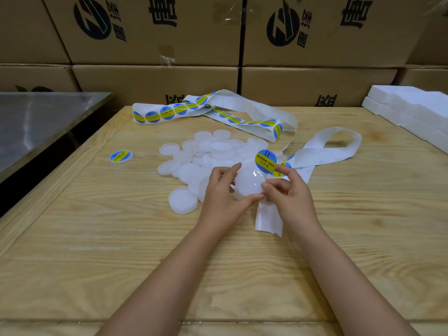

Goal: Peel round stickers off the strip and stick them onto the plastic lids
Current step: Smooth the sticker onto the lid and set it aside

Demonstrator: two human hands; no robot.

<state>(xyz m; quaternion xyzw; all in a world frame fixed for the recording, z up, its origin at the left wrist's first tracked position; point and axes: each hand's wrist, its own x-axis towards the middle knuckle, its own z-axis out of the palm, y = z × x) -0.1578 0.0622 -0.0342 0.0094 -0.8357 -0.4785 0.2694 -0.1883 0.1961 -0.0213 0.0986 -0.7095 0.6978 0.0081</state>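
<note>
At frame centre, a translucent lid [247, 184] is gripped by the left hand [221, 192], while a round sticker [266, 161] is pinched above it by the right hand [289, 190].

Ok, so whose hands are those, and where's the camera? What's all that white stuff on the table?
There is no machine here, just a person's two bare hands. The one picture comes from a camera worn on their head, looking down. The left hand holds a plastic lid. The right hand holds a round sticker, blue and yellow, close to the lid's edge. On the wooden table lie a pile of lids, a long sticker strip and one finished lid already wearing its sticker. Cardboard boxes stand behind.
</note>
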